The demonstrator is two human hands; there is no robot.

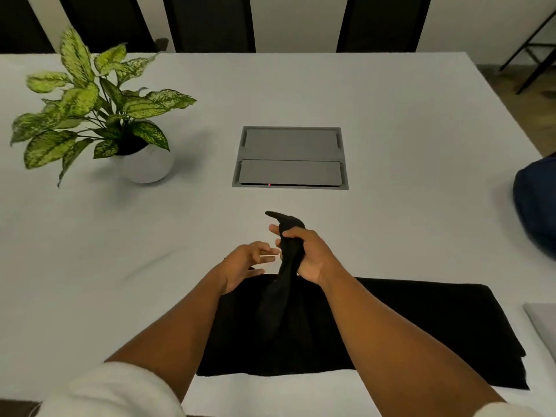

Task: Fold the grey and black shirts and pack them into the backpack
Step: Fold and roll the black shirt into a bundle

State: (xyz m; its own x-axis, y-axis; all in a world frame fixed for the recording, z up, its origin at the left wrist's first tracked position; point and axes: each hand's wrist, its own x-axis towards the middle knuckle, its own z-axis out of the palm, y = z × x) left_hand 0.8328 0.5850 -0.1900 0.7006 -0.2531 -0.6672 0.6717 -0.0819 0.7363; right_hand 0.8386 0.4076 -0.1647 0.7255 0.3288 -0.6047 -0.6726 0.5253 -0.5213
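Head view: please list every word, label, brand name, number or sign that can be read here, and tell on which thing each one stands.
None: no text can be read in this view.
black shirt: no print or label shows.
white plant pot: plain.
grey panel set in the table: only a small red light, no lettering.
dark blue bag at the right edge: no logo visible.

Dark blue backpack point(538, 206), 3 o'clock: cut by frame edge, only a rounded, blurred part visible. Grey shirt point(543, 326), 4 o'clock: only a corner in frame. Black shirt point(421, 326): middle hidden under both forearms. Chairs point(207, 22), 12 o'clock: tops cropped.
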